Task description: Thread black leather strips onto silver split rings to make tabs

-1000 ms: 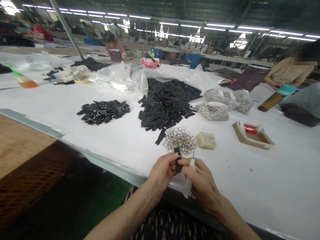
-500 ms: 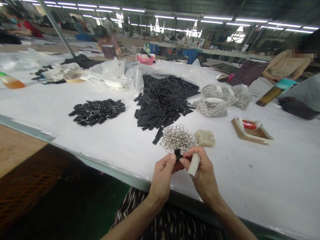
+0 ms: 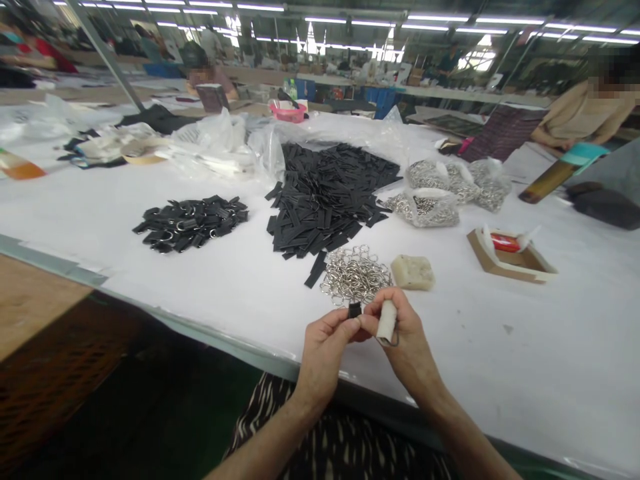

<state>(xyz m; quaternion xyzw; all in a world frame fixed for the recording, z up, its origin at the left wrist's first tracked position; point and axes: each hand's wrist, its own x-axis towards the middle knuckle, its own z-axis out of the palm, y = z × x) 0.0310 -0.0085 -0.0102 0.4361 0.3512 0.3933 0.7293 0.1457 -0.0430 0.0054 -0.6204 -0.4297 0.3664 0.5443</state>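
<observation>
Near the front edge of the table, my left hand (image 3: 323,343) pinches a short black strap piece (image 3: 355,310), which stands folded up between the fingertips. My right hand (image 3: 406,333) meets it there, thumb and fingertips against the strap's lower end. Across the right fingers lies a tool with an off-white wrapped handle (image 3: 387,321), a thin dark metal part showing beside it. Just beyond the hands is a heap of silver metal rings (image 3: 356,273). Behind that spreads a large pile of flat black strap pieces (image 3: 325,200). Folded black straps with rings (image 3: 193,223) form a smaller pile to the left.
A yellowish block (image 3: 413,273) sits right of the rings. Farther right are a cardboard tray (image 3: 515,267) with a red packet and plastic bags of rings (image 3: 433,208). A bottle (image 3: 560,175) lies near a seated person (image 3: 583,117). The table edge (image 3: 200,333) runs close in front.
My fingertips have drawn closer together around the black strap piece, and its lower flap is now hidden by them. The wrapped handle has tilted more upright. The view has shifted slightly.
</observation>
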